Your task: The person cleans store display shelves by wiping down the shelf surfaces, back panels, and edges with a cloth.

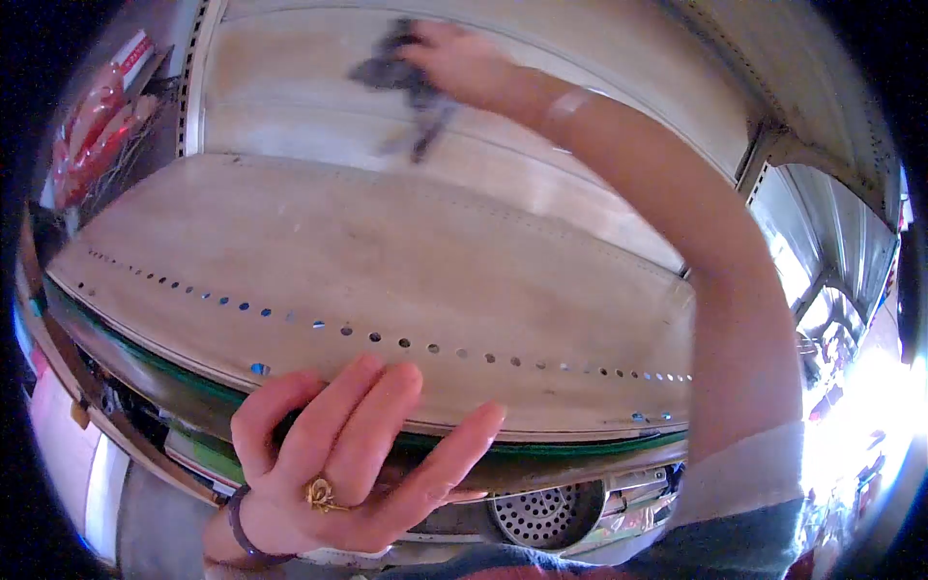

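Left hand [333, 464] at seven o'clock, dark cloth [391, 72] near twelve in the right hand [449, 56].
The left grip is spread at the front edge of the shelf [464, 242]; the right, though blurred, looks closed on bunched folds by the pale back panel [280, 87], a loose end trailing toward six. The cloth should handle light, soft and limp, best held gathered at its middle.

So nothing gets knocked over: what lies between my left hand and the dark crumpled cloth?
Head view: no loose objects, just the flat beige metal shelf with its row of round holes, then the pale metal back panel.
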The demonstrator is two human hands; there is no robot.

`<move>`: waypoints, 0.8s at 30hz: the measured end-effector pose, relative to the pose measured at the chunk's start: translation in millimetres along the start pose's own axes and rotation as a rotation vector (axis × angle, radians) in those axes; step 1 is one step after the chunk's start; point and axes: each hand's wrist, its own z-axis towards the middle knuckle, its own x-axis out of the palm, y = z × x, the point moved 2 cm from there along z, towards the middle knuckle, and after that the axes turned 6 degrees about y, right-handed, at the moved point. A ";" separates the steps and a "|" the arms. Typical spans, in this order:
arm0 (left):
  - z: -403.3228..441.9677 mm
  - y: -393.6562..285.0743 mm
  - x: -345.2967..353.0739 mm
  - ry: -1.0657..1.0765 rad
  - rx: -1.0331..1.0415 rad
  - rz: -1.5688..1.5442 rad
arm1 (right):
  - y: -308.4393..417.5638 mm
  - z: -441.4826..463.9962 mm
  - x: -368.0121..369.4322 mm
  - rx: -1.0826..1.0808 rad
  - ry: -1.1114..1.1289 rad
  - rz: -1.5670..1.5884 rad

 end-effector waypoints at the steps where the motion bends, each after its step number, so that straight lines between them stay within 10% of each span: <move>1: 1.0 -0.1 -1.7 0.003 -0.002 0.012 | 14.8 29.0 7.6 0.036 0.019 0.017; 5: 1.1 0.8 -4.2 0.026 0.004 0.016 | 11.7 -3.1 1.4 -0.178 -0.123 -0.116; 13: 3.4 -2.6 -3.2 0.030 0.018 0.022 | -92.6 -264.1 -37.6 0.541 0.204 -0.044; 16: 5.0 -1.9 -5.3 0.077 0.029 0.031 | -126.7 -295.3 -65.2 0.784 -0.116 -0.097; 24: -11.6 1.0 1.3 0.127 0.033 0.113 | -167.2 -302.9 -58.2 0.821 0.247 -0.191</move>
